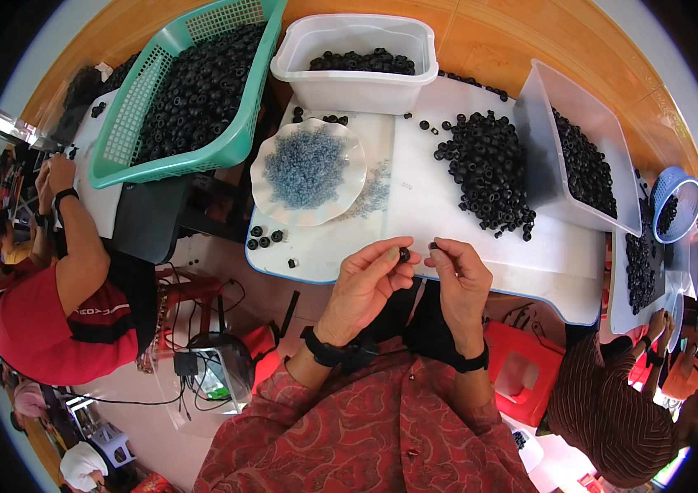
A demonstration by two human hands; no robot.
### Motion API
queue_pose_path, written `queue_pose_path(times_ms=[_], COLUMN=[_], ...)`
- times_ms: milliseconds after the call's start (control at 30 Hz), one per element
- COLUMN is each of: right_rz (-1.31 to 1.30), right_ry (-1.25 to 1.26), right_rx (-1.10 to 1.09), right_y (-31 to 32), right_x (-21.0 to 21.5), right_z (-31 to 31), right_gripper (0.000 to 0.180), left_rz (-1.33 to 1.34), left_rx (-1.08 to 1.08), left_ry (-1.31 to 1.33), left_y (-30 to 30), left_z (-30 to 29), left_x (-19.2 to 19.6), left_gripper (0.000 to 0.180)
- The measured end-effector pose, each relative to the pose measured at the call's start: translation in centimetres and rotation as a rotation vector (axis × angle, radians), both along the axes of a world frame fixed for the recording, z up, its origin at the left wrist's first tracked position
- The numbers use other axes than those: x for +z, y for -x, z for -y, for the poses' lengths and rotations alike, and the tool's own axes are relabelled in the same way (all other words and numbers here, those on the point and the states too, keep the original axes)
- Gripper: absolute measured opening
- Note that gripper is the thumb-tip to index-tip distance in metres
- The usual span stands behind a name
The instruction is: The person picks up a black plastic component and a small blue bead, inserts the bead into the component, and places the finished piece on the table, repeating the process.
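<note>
My left hand (365,283) is closed in a pinch on a small round black plastic part (404,255) at the table's front edge. Close beside it, my right hand (461,283) pinches a tiny dark piece (433,246), mostly covered by the fingertips. The two hands are slightly apart. Beyond them, a white wavy-rimmed plate (351,191) bears a heap of small translucent bluish pieces (304,167). Several black parts (264,241) lie at the table's left corner. A large pile of similar black parts (487,168) spreads over the white tabletop (415,218) to the right.
A white tub (353,92) of black parts stands at the back. A translucent bin (548,177) stands right, a green basket (193,166) left, both full of black parts. Co-workers sit at left (78,304) and right (612,403). Cables and red stools (521,370) are below.
</note>
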State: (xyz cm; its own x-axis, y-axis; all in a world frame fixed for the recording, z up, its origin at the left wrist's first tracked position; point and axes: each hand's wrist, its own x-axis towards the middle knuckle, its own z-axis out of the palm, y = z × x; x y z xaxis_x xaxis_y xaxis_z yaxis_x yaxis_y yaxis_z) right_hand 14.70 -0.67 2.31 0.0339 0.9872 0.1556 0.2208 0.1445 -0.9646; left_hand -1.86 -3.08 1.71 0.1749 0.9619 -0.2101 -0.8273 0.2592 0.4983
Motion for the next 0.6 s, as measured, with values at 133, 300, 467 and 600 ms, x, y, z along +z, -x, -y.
queue_pose_path(times_ms=[133,300,467,600], right_rz=[-0.151,-0.185,-0.181,-0.179], right_ry=[0.093,0.054,0.014,-0.003], right_rx=[0.102,0.137,0.161,0.155], right_y=[-0.3,0.0,0.0,-0.2], right_x=[0.8,2.2,2.8,3.1], right_z=[0.8,1.0,1.2,1.3], right_gripper=[0.017,0.017,0.018,0.021], left_rz=[-0.024,-0.004,0.080,0.180], left_rx=[-0.011,-0.008,-0.026,-0.036], left_ry=[-0.016,-0.041,-0.026,-0.029], left_y=[-0.2,-0.3,-0.3,-0.6], left_z=[0.0,0.1,0.2,0.2], left_x=[0.1,0.1,-0.5,-1.0], left_gripper=[0.029,0.028,0.026,0.026])
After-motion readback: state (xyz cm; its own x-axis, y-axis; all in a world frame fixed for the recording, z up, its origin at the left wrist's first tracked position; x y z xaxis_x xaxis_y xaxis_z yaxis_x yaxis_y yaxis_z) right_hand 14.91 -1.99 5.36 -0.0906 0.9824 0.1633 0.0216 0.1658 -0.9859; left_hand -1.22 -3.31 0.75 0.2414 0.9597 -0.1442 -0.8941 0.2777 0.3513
